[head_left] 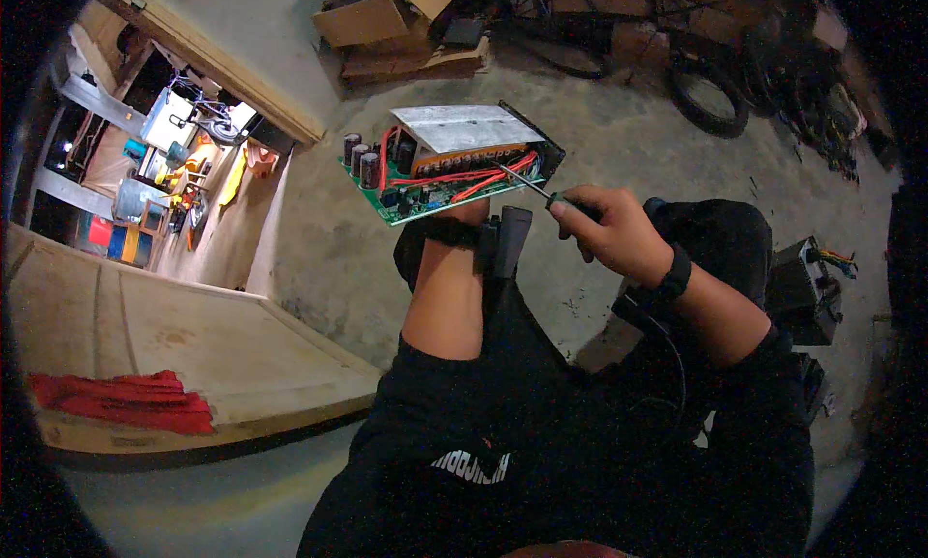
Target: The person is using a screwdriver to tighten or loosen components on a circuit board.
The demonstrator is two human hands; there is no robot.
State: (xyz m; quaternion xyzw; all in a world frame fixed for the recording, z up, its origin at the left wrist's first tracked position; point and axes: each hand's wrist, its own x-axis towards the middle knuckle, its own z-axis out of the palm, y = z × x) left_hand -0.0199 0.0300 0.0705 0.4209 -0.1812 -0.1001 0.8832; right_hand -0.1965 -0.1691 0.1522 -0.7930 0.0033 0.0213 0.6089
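My left hand (472,212) is mostly hidden beneath a green circuit board (418,208) and holds it up tilted above my legs. The board carries a large silver heatsink (464,128), tall dark capacitors (368,170) at its left end and red wires (459,179) along the near side. Closed around the dark handle of a screwdriver (528,181), my right hand (619,231) points the thin metal shaft at the wires near the board's right end. I cannot tell whether the tip touches anything. A black strap with a dark device (507,241) sits at my left wrist.
Cardboard boxes (362,19), a black tyre (708,96) and tangled cables (802,104) lie along the far side. Metal-cased units with wires (804,287) stand at the right. A red cloth (121,401) rests on a wooden ledge (280,365) at left, below a doorway.
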